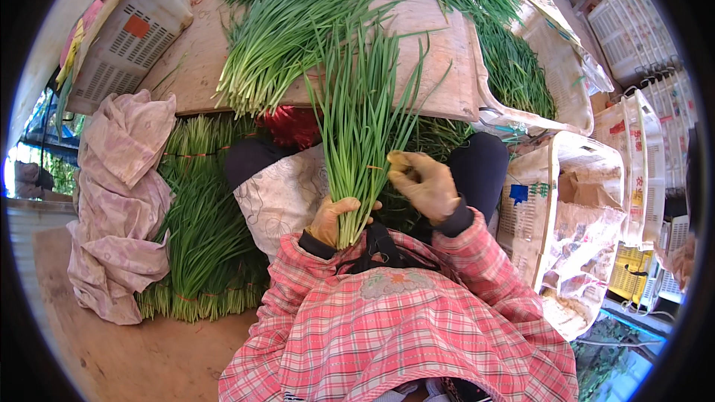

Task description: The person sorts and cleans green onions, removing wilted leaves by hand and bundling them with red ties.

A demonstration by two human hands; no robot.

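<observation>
A bunch of garlic chives (357, 134) stands upright in front of me, leaf tips pointing away over the table edge. My left hand (331, 217), in a pale glove, is wrapped round its pale stems near the cut ends. A short orange-red tie (375, 168) shows across the right side of the bunch. Just right of that tie is my right hand (428, 186), also gloved, its fingers curled and thumb and forefinger drawn together beside the leaves. What the right fingers hold, if anything, is too small to make out.
Loose garlic chives (298, 37) lie heaped on the wooden table (439, 78). Tied bundles (201, 231) are stacked at my left beside a crumpled pink cloth (123, 208). White plastic crates (555, 208) stand at my right; another crate (134, 37) is at the far left.
</observation>
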